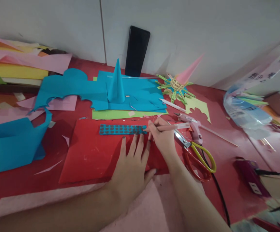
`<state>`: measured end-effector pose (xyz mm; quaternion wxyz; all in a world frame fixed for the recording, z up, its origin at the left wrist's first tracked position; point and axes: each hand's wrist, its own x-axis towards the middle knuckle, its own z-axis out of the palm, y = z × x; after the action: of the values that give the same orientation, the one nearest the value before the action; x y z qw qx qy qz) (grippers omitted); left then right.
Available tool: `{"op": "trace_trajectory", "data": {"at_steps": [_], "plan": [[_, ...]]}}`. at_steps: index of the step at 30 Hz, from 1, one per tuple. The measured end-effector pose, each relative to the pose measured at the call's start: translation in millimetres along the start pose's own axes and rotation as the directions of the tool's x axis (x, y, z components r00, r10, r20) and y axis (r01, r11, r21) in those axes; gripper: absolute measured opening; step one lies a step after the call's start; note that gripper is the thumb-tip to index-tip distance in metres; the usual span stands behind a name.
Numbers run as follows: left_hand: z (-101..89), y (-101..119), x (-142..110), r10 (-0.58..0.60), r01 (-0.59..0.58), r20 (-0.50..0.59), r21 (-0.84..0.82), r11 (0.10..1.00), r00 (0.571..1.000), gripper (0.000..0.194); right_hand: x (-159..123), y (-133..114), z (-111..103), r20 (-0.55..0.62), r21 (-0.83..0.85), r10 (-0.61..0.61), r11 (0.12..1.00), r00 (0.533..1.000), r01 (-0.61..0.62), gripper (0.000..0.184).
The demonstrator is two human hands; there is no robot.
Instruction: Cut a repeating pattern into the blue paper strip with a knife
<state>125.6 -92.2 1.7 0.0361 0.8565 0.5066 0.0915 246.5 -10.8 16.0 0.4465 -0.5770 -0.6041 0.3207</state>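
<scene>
A narrow blue paper strip [117, 129] with rows of dark rounded marks lies on a red board [91, 154]. My left hand [131, 164] is flat with its fingers spread, the fingertips at the strip's lower edge. In my right hand [162, 137] is a pinkish pen [175, 127], its tip at the strip's right end. Beside the right hand lie scissors [190, 146] with one yellow and one red handle. A pink glue gun [196, 129] rests just behind them.
A blue paper cone [117, 85] stands on blue sheets [144, 93]. Nearby are a pink-coned paper figure [178, 82], a white pen [172, 104] and a phone [137, 51] leaning on the wall. Paper scraps [28, 62] pile left; a purple power socket [251, 177] sits right.
</scene>
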Motion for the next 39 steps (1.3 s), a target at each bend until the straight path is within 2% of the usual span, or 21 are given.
{"op": "trace_trajectory", "data": {"at_steps": [19,26,31,39], "plan": [[-5.9,0.1,2.2,-0.005,0.006,0.03,-0.019,1.0,1.0,0.065,0.5,-0.7,0.2,-0.057,0.084,0.02,0.996,0.998,-0.015,0.032],[-5.6,-0.7,1.9,-0.006,0.007,0.031,-0.017,1.0,1.0,0.067,-3.1,-7.2,1.4,-0.134,0.086,0.02,0.996,0.991,-0.008,0.032],[-4.6,-0.7,2.6,-0.005,0.004,0.027,0.005,1.0,1.0,0.068,-5.5,-5.5,2.7,-0.076,0.09,0.038,0.995,0.996,-0.031,0.033],[-6.9,-1.2,3.1,0.007,-0.006,0.02,-0.006,1.0,1.0,0.062,-4.2,-3.5,2.1,-0.05,0.046,0.073,0.996,0.996,-0.07,0.033]]}}
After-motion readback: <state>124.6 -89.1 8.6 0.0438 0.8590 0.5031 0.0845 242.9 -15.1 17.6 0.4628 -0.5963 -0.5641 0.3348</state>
